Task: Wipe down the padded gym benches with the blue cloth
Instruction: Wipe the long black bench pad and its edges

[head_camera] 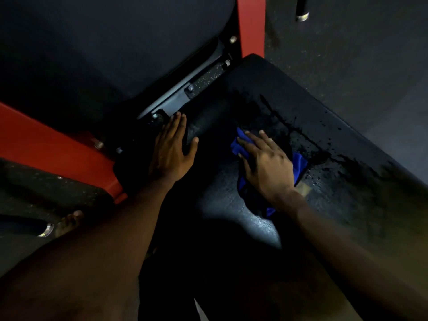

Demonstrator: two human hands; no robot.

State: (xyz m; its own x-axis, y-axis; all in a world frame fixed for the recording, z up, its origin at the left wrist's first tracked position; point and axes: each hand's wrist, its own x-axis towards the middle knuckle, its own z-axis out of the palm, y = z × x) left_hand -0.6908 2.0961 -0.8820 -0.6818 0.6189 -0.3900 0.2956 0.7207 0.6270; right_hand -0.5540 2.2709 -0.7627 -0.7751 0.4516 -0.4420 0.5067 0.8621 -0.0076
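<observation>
A black padded bench seat (312, 117) fills the middle and right of the view, with wet dark streaks and droplets across its far side. The blue cloth (298, 163) lies bunched on the pad. My right hand (266, 163) presses flat on the cloth with fingers spread and straight. My left hand (172, 147) rests flat on the seat's left edge, fingers straight, next to the bolted metal bracket (176, 100). A second black pad (104, 42), the backrest, rises at the upper left.
Red frame beams run at the left (46, 144) and top centre (251, 26). A bare foot (68, 222) and a chrome-tipped black bar (44, 230) are on the dark floor at lower left. Another chrome-tipped bar (302, 10) stands at top right.
</observation>
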